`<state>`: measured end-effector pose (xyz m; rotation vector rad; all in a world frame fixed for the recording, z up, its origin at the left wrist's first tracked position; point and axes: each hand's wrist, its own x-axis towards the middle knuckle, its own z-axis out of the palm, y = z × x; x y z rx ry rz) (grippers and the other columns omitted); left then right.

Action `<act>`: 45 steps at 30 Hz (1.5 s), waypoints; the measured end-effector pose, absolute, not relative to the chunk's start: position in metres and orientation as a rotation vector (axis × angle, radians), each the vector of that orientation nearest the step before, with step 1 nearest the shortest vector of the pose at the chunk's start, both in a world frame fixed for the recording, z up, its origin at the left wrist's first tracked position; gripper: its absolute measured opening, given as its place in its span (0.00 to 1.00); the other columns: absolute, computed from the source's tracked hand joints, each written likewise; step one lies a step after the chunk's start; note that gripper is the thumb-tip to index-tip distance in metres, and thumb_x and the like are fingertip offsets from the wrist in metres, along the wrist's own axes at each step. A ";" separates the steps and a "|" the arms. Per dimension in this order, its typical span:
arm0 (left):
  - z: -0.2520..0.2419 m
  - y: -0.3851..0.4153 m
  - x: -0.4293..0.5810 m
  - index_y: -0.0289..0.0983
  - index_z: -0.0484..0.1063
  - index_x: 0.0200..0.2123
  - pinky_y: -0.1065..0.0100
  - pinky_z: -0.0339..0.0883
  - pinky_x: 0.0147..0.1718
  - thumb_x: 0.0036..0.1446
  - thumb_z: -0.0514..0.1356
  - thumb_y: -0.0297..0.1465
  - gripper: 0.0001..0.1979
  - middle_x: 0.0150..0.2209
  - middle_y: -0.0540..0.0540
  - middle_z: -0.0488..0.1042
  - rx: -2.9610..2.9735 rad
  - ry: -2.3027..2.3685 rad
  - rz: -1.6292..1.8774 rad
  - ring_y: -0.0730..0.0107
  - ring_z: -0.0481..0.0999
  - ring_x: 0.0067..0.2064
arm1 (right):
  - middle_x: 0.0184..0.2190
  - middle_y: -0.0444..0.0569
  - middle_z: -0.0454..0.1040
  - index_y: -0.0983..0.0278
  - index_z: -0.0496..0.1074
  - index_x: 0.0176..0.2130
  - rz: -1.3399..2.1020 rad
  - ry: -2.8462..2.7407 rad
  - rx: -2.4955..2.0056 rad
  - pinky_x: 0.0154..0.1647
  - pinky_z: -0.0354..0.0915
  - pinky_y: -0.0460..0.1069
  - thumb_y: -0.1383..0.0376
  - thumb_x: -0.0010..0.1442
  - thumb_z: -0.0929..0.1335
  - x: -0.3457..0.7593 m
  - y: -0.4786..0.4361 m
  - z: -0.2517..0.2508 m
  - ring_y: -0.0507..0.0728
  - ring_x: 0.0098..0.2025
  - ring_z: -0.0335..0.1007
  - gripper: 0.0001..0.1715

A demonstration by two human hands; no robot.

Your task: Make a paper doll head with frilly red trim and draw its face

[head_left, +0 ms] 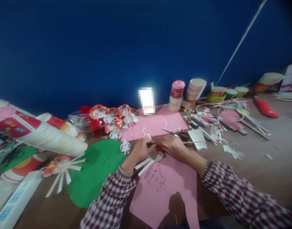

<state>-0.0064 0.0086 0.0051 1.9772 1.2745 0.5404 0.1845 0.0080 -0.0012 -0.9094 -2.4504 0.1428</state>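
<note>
My left hand and my right hand meet over a pink paper sheet on the table. Both are closed around a small craft piece made from a cut paper cup, with a red rim and white strips fanning out below it. My right hand also pinches a thin wooden stick that points right. Scissors lie just beyond my right hand. Checked sleeves cover both forearms.
A green paper sheet lies left of my arms, beside a cut cup with spread strips. Stacked paper cups lie at the left. Finished paper figures, another pink sheet, cup stacks and scraps stand farther back.
</note>
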 end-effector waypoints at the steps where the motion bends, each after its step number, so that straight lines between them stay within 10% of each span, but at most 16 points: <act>1: 0.007 0.008 -0.007 0.34 0.77 0.31 0.73 0.61 0.27 0.54 0.55 0.29 0.11 0.27 0.47 0.76 1.979 1.272 0.557 0.71 0.72 0.29 | 0.30 0.50 0.74 0.65 0.75 0.35 0.150 -2.454 -0.899 0.39 0.64 0.47 0.64 0.64 0.61 0.184 0.008 -0.001 0.53 0.36 0.69 0.14; 45: 0.001 0.010 -0.015 0.36 0.77 0.31 0.71 0.60 0.32 0.54 0.57 0.29 0.08 0.32 0.45 0.75 2.188 1.343 0.455 0.69 0.72 0.34 | 0.33 0.49 0.75 0.63 0.74 0.38 0.276 -2.516 -0.924 0.40 0.62 0.47 0.65 0.63 0.62 0.186 0.012 -0.009 0.53 0.38 0.70 0.11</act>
